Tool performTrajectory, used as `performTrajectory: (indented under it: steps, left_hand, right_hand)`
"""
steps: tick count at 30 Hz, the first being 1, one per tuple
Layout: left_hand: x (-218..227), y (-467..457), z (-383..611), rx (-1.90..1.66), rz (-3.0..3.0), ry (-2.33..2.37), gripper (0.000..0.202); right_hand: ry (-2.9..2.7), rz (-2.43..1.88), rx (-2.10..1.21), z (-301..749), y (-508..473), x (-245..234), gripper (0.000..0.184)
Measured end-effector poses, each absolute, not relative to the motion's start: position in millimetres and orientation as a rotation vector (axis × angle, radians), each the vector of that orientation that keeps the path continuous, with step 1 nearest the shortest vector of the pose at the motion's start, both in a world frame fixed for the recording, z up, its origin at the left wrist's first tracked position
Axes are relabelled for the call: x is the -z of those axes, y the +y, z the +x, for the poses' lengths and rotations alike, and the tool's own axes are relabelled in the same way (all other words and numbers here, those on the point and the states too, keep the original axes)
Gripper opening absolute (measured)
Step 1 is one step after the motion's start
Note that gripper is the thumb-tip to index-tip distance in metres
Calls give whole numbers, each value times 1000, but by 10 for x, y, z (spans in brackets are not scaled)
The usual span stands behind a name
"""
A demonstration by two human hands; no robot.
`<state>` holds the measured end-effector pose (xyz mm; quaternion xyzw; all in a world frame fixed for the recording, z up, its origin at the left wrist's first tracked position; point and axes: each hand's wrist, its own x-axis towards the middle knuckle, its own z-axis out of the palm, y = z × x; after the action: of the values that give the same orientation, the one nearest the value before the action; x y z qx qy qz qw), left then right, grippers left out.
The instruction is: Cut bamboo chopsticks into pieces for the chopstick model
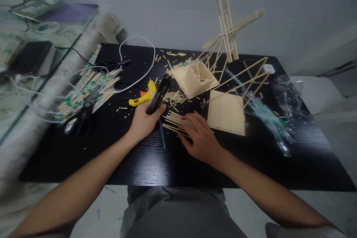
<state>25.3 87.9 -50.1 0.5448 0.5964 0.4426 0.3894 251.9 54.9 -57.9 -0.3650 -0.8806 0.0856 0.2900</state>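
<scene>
My left hand [144, 121] is closed around a long black handheld tool [160, 93], held slanted with its far end up and away; its exact kind is unclear. Below it a thin grey-blue strip [162, 135] points toward me, and I cannot tell if it joins the tool. My right hand [199, 139] lies palm down over a row of thin wooden sticks [173, 119], its fingers bent and apart, touching them. Just beyond my left hand is a yellow glue gun [143, 97]. Short cut stick pieces [175, 97] lie between the hands and a wooden model [192, 80].
A square wooden panel [225, 113] with sticks attached sits right of my right hand. Crossed stick blades [230, 31] rise behind. Clear plastic wrapping [267, 115] lies rightward. Scissors [83, 119], bundled sticks [107, 93] and a white cable [152, 63] occupy the left of the black table [117, 171].
</scene>
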Motion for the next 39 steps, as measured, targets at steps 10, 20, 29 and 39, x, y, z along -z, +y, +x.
performTrajectory:
  steps: [10, 20, 29, 39]
  left_hand:
    - [482, 865, 261, -1129, 1400, 1515, 32]
    - [452, 867, 269, -1125, 1447, 1515, 32]
    - [452, 859, 264, -1126, 1451, 1521, 32]
    - [446, 866, 270, -1119, 1450, 1520, 30]
  right_hand:
    - [-2340, -1006, -232, 2509, 557, 617, 4]
    - [-2306, -978, -232, 2512, 538, 617, 4]
    - [-2252, -1055, -186, 2529, 582, 610, 9]
    - [-2232, -1049, -225, 2531, 581, 625, 10]
